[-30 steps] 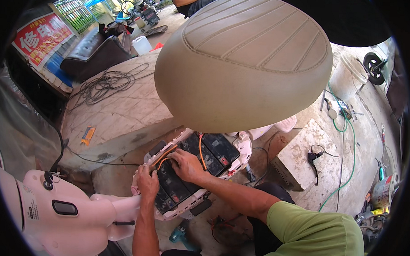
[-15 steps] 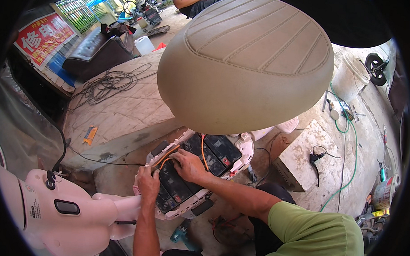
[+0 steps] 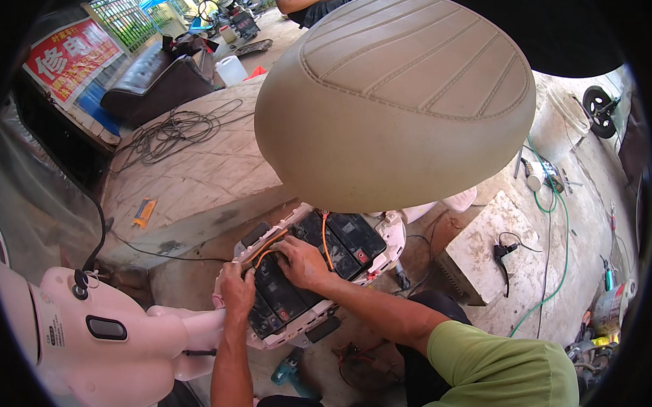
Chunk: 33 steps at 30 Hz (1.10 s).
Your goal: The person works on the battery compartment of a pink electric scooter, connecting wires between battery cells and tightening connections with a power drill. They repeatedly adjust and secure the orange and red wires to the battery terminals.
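Scooter seat (image 3: 394, 98) raised over battery compartment (image 3: 309, 275). Left hand (image 3: 237, 290) placed on compartment's left edge. Right hand (image 3: 304, 262) rested on black batteries (image 3: 339, 240), beside orange wires (image 3: 326, 236). Pink scooter body (image 3: 99, 332) at lower left.

Sunlit concrete floor (image 3: 197, 177), dark sofa (image 3: 154, 83), perhaps leather

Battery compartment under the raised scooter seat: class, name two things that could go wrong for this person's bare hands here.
1. Both the left hand and the right hand rest on the black batteries beside orange wires; touching a terminal could mean a shock or short.
2. The raised seat hangs over the hands; it might drop on them.
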Tool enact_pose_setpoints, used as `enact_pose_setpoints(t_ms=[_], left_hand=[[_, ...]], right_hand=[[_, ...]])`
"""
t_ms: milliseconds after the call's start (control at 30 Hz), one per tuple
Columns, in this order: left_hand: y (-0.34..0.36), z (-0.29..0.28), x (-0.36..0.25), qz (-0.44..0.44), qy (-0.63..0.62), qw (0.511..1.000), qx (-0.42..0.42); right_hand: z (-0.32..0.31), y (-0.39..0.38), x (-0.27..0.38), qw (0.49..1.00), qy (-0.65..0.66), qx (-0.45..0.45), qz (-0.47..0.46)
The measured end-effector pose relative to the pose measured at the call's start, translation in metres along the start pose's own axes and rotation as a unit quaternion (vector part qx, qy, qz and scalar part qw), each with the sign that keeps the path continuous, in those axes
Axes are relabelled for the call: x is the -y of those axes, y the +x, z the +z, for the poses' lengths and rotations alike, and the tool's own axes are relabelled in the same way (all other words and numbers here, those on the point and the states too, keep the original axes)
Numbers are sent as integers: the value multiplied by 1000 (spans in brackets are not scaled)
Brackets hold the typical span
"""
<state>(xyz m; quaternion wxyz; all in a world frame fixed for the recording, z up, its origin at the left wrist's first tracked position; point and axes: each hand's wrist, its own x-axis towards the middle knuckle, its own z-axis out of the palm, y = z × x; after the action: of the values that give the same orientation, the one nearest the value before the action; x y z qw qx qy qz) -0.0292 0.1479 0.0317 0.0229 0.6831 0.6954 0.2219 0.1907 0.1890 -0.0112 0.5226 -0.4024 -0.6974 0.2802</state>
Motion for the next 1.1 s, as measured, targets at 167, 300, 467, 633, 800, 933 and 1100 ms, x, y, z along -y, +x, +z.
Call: enact_pose_setpoints(t_ms=[167,300,467,633,800,933,1100], left_hand=[[3,-1,-11,-21,29,999,7],[-2,2,1,34,43,998,-20],[3,1,-1,34,25,999,-21],[0,-2,-7,-8,41,999,-15],[-1,-7,-2,0,33,999,13],[1,-6,0,23,12,1000,11],[0,-7,-12,-57,-43,997,-5]], right_hand=[[-4,0,0,1000,-6,2,13],[2,1,5,1000,-1,0,2],[-1,3,-4,1000,8,-13,-23],[-1,4,0,1000,-12,-8,-11],[6,5,7,1000,-11,1,9],[1,5,7,1000,-19,0,15],[2,4,3,1000,-20,-3,4]])
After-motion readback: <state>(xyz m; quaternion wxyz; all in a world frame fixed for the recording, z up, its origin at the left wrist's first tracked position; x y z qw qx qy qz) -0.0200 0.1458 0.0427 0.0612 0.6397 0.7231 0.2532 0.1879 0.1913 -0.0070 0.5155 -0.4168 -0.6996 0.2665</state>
